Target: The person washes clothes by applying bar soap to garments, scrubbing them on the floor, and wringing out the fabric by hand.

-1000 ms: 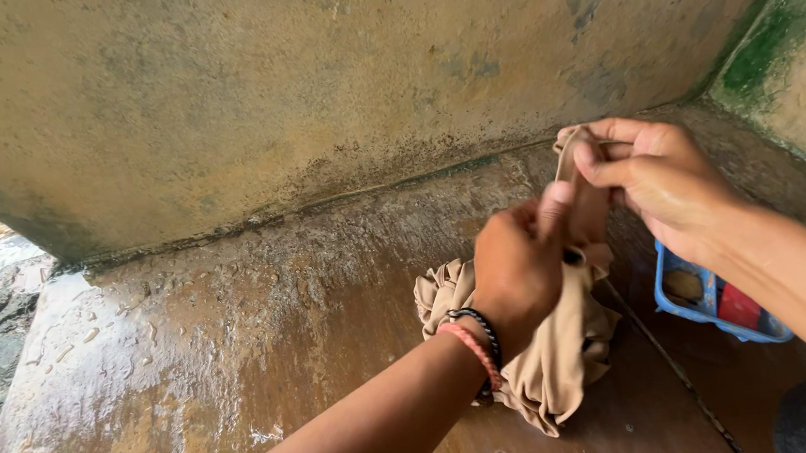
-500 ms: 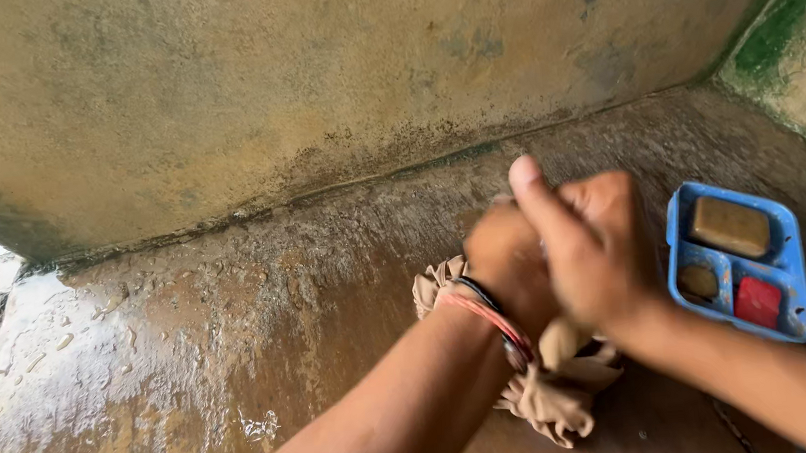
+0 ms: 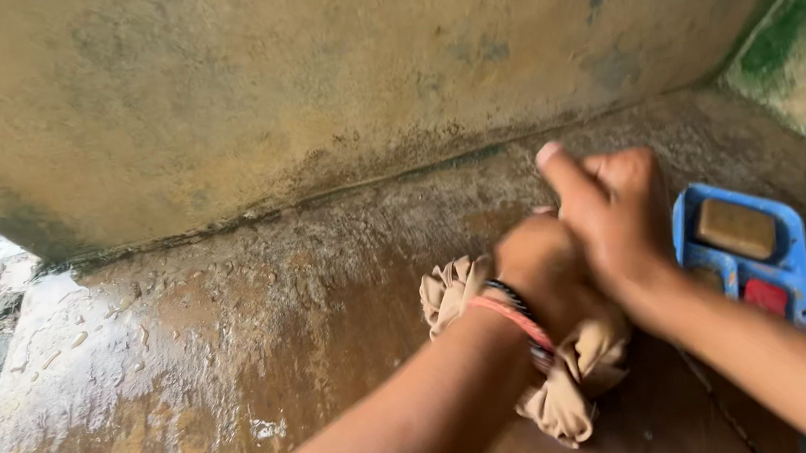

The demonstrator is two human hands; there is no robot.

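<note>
Both hands are pressing a wet beige cloth [image 3: 572, 377] onto the stone floor [image 3: 192, 371]: left hand [image 3: 543, 272] fisted on it, right hand [image 3: 616, 218] curled on top, forefinger raised. Washing seems midway; soap tray [image 3: 795, 265] beside the right fingers.

Two hands, the left hand [image 3: 548, 267] and right hand [image 3: 616, 213], meet on one beige cloth [image 3: 572, 377]; just beside them sits one blue tray [image 3: 790, 265] with three soap pieces.
</note>
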